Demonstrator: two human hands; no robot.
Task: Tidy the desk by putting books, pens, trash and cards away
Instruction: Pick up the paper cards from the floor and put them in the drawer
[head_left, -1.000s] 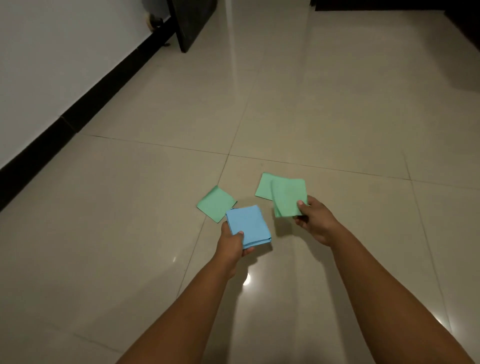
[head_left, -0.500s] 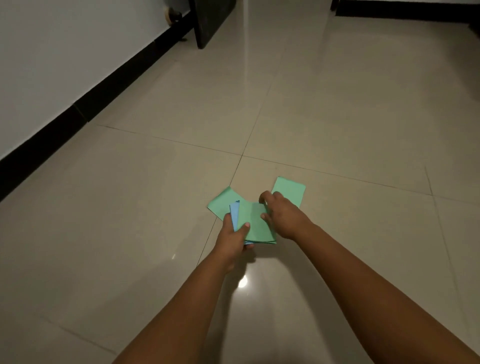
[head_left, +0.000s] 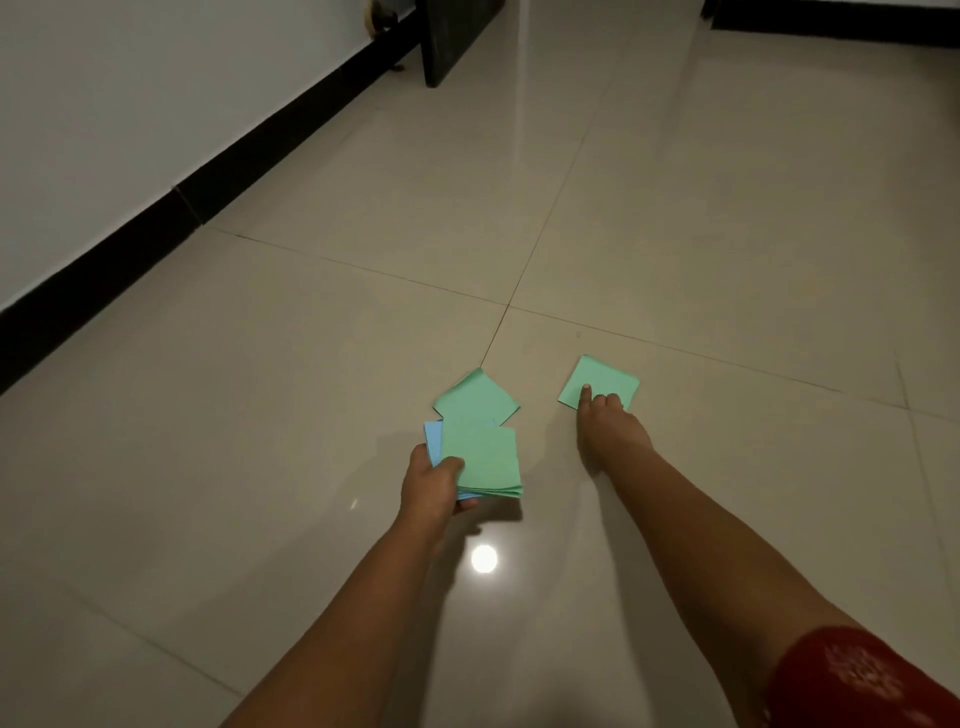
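Pinched by my left hand (head_left: 434, 486): stack of green and blue square paper cards (head_left: 480, 460), thumb on top, kept together as I gather. Right hand (head_left: 605, 423): forefinger pressing loose green card (head_left: 600, 382) at two o'clock, probably to drag it. Another green card (head_left: 475, 397) lies on beige tiled floor (head_left: 311, 389) at twelve o'clock. Nothing blocks either.

The left hand (head_left: 434, 486) is holding a stack of cards (head_left: 483, 460) over the floor (head_left: 311, 415). One card (head_left: 475, 397) is lying just behind the stack. Another card (head_left: 600, 382) is lying to the right, under the right hand's (head_left: 608, 423) fingertips (head_left: 586, 388).
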